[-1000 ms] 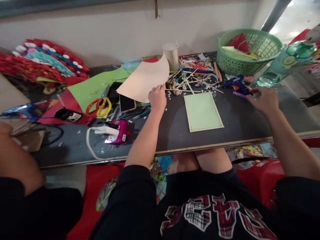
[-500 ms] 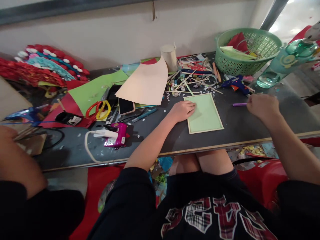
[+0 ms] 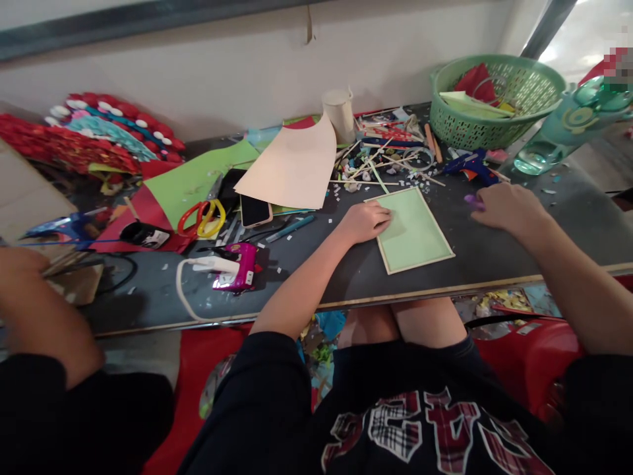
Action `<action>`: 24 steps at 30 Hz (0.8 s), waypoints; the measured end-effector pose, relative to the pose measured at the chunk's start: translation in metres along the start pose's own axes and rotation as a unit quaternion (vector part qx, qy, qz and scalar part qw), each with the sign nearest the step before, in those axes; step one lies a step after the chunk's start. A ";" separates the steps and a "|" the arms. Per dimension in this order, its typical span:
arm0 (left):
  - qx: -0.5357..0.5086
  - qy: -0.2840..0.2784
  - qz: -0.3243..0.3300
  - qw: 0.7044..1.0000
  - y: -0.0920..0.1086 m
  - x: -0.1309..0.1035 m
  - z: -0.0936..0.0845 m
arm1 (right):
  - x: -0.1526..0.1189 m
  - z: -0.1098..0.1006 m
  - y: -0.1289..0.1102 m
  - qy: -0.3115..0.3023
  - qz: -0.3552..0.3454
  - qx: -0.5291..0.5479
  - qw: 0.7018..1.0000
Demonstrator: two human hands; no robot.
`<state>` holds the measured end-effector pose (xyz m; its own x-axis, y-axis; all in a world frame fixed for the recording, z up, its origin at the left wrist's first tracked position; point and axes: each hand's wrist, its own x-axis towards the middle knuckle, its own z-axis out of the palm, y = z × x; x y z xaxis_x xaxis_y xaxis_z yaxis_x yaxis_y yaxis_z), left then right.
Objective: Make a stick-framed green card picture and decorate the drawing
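The head view shows a dark counter [image 3: 341, 277] with a pale green panel [image 3: 420, 231] edged in thin light strips, lying flat near the near edge, between the person's two hands. The left hand [image 3: 366, 221] rests on the panel's left side, fingers bent over its surface; whether its grip is closed on the edging cannot be told. The right hand [image 3: 507, 206], to the right of the panel and apart from it, has its grip around a purple object [image 3: 471, 200], mostly hidden by the fingers. Just beyond that hand lies a blue glue gun [image 3: 472, 167], with a green basket [image 3: 472, 125] farther back and a clear bottle [image 3: 548, 142] at the far right. Thin sticks [image 3: 366, 181] and scraps spread beyond the panel. To the left are a peach sheet [image 3: 294, 165] partly over a phone [image 3: 257, 211], a teal pen [image 3: 291, 229] and scissors [image 3: 211, 220]. Another person's arm [image 3: 54, 330] reaches in at the far left.
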<state>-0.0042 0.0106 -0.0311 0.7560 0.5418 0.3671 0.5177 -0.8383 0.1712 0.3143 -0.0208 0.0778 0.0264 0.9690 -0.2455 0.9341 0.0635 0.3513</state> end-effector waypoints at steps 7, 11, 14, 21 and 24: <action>-0.057 0.067 -0.110 0.990 -0.011 0.006 -0.007 | 0.022 -0.015 -0.024 0.271 0.003 0.387 0.881; -0.001 0.080 -0.173 0.982 -0.030 0.019 -0.014 | 0.050 -0.007 -0.054 0.194 -0.063 0.712 0.672; 0.050 0.026 -0.145 0.988 -0.043 0.033 -0.018 | 0.069 0.005 -0.084 0.231 -0.121 0.775 0.575; 0.100 -0.066 -0.038 0.992 -0.065 0.062 -0.019 | 0.079 0.026 -0.127 0.252 -0.138 0.827 0.484; 0.129 -0.077 0.000 0.989 -0.071 0.066 -0.016 | 0.080 0.028 -0.125 0.245 -0.138 0.826 0.489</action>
<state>0.0020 0.1050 -0.0047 0.7977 0.5617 0.2196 0.5879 -0.8054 -0.0755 0.2097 0.0418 -0.0109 0.1083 0.9443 0.3108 -0.0982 0.3213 -0.9419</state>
